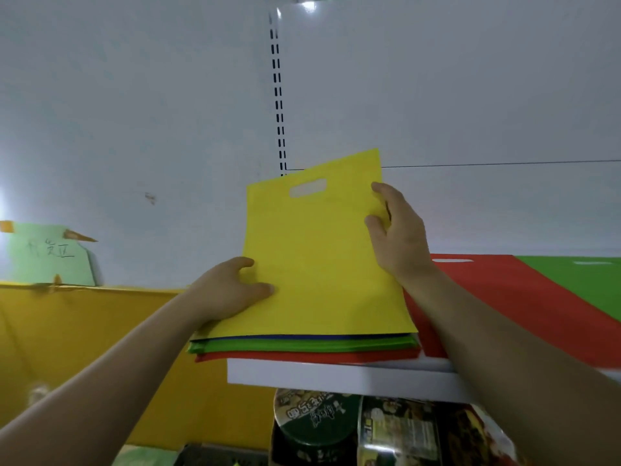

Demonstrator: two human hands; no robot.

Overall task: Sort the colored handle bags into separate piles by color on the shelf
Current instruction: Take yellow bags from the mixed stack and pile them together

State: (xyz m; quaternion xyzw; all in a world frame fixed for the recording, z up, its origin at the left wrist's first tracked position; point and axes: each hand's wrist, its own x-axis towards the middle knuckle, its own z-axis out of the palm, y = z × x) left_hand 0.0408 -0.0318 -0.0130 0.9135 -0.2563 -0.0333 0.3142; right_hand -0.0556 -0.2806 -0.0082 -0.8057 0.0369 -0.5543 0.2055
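Gripping a yellow bag by its 2 side edges, both hands hold it over a stack of bags at the front of a white shelf. The left hand pinches the bag's 9 o'clock edge low down, thumb flat on the top face. The right hand curls round the 3 o'clock edge higher up, thumb on the front and fingertips over the rim. The bag's cut-out handle points to 12 o'clock and that end looks tilted up, while its near edge lies along the top of the stack.

Under it the stack shows a thin blue edge, then green layers, then red at the bottom, overhanging the shelf's corner at 9 o'clock. At 3 o'clock of the stack a red bag lies flat on the shelf, and a green bag lies just beyond it, further toward 3 o'clock.

At 6 o'clock, below the shelf, sit noodle bowls with printed lids. A yellow board stands at 9 o'clock, with a green paper sign taped above it. A slotted upright runs up the white back panel at 12 o'clock.
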